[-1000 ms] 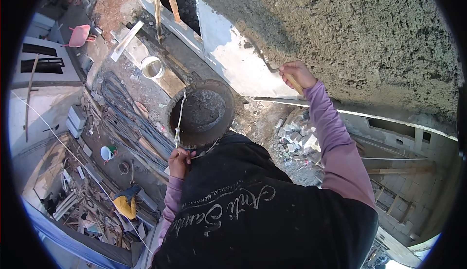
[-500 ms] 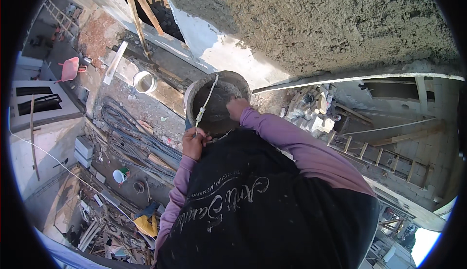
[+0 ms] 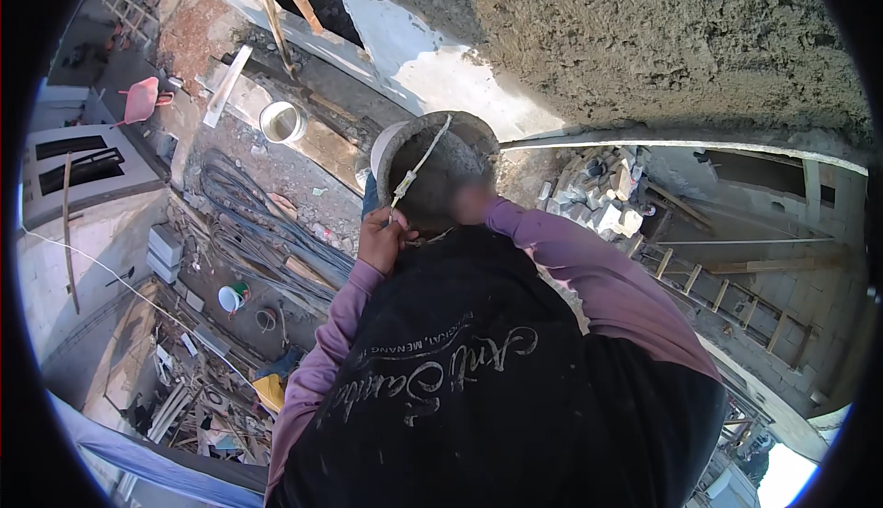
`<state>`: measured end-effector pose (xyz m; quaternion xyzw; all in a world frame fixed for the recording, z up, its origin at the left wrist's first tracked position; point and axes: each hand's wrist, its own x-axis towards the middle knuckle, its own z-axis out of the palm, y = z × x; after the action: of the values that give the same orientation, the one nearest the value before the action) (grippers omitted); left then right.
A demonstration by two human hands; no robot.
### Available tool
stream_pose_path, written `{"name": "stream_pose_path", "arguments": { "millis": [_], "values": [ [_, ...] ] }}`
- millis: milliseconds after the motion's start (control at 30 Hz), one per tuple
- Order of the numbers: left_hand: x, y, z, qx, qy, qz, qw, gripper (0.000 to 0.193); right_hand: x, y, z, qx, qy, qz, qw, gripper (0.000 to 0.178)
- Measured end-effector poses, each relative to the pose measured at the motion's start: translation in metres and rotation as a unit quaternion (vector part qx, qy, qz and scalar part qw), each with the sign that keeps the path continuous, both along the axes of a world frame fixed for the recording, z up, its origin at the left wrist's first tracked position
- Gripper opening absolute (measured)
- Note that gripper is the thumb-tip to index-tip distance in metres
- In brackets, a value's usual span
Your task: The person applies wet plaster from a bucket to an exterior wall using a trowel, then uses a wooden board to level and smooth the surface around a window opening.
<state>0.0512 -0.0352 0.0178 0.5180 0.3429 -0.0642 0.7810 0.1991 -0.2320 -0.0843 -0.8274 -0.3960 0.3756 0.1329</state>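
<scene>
A mortar-crusted bucket (image 3: 401, 145) is in front of my chest, its mouth turned up toward me and grey inside. Its pale handle (image 3: 423, 155) with a white grip piece slants across the opening. The fingers of my left hand (image 3: 383, 239) are closed round the handle's near end, at the bucket's left edge. Over the near right part of the mouth, my right hand (image 3: 474, 201) is smeared by motion. Whether it holds anything does not show.
A roughly plastered wall (image 3: 635, 39) rises ahead and to the right. Below lie a white pail (image 3: 282, 122), coiled dark hoses (image 3: 244, 209), a pink wheelbarrow (image 3: 141, 101), a rubble pile (image 3: 602, 191) and a wooden ladder (image 3: 717, 292).
The view has shifted, so the bucket and both hands sit farther right. My right hand has gone from sharp to blurred at the bucket's mouth. My left hand keeps its hold on the handle.
</scene>
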Motion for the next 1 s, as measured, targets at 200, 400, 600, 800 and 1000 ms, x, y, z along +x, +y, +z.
{"name": "stream_pose_path", "arguments": {
  "millis": [200,400,600,800,1000],
  "values": [
    [-0.013,0.005,0.001,-0.035,0.042,0.071,0.996,0.016,0.002,-0.014,0.039,0.072,-0.005,-0.092,0.993,0.035],
    [-0.01,0.008,-0.001,-0.059,0.038,0.125,0.99,0.017,0.02,-0.034,0.041,0.075,-0.097,-0.1,0.987,0.036],
    [-0.025,0.014,-0.009,-0.078,0.048,0.155,0.984,0.018,0.032,-0.036,0.15,0.122,-0.121,-0.067,0.983,0.035],
    [-0.043,0.015,-0.01,-0.064,0.07,0.18,0.979,0.017,0.091,-0.046,0.269,0.056,0.277,-0.04,0.958,0.023],
    [-0.051,0.012,-0.005,-0.073,0.07,0.173,0.98,0.016,0.195,-0.147,0.186,0.009,0.165,-0.388,0.907,0.022]
  ]
}}
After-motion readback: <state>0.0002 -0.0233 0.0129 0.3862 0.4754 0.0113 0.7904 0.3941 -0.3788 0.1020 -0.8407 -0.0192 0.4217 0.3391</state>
